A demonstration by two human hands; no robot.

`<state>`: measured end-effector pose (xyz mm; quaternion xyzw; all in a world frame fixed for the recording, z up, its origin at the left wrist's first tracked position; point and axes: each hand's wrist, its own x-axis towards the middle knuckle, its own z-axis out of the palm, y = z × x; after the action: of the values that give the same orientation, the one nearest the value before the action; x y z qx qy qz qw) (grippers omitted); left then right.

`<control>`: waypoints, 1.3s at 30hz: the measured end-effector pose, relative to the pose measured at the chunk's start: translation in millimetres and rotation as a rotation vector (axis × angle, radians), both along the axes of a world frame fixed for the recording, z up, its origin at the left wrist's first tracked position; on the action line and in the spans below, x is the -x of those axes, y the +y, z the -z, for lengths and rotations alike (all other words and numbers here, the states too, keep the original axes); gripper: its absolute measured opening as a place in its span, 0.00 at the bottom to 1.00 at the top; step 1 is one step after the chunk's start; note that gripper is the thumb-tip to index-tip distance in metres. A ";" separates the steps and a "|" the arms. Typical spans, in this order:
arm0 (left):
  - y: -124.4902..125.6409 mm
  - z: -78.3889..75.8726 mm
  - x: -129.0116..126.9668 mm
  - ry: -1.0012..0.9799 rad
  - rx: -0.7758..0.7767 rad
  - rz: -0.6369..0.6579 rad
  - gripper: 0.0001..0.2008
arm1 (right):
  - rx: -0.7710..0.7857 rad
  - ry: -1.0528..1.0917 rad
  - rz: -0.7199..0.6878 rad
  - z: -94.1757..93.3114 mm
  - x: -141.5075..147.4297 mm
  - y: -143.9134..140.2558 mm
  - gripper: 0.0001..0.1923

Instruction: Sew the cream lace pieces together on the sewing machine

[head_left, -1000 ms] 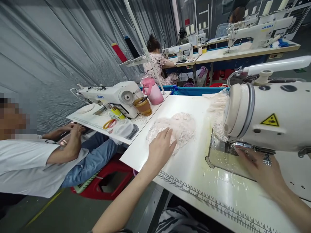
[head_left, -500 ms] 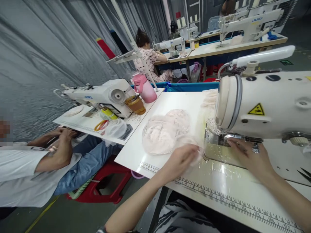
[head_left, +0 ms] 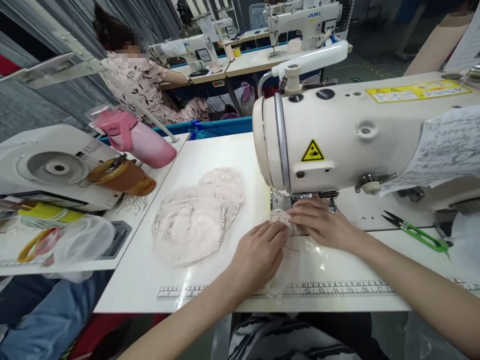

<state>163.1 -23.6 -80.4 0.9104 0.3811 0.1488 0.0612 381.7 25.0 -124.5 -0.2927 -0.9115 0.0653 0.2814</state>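
Your left hand (head_left: pixel 258 252) lies flat with fingers curled lightly on the small lace piece (head_left: pixel 279 217), and your right hand (head_left: pixel 318 222) pinches its far edge just under the needle of the sewing machine (head_left: pixel 337 135). Keep the edge square to the foot and fingertips clear. The lace pile (head_left: pixel 195 217) sits to the left, the green snips (head_left: pixel 416 232) to the right
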 end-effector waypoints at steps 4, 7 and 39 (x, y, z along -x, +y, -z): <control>20.3 -2.3 2.3 -0.011 -0.047 -0.213 0.08 | 0.114 0.004 0.121 -7.1 0.2 -2.2 0.16; 36.2 -1.7 -1.0 0.045 0.009 -0.300 0.06 | 0.181 -0.020 0.204 -15.6 2.5 -5.9 0.12; 31.2 8.7 -19.5 0.078 -0.197 -0.017 0.15 | -0.188 -0.281 0.264 -13.9 -3.5 -8.9 0.17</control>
<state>182.6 7.6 -89.1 0.9139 0.3743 0.1506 -0.0446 385.2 16.1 -110.6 -0.3881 -0.8977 -0.0991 0.1836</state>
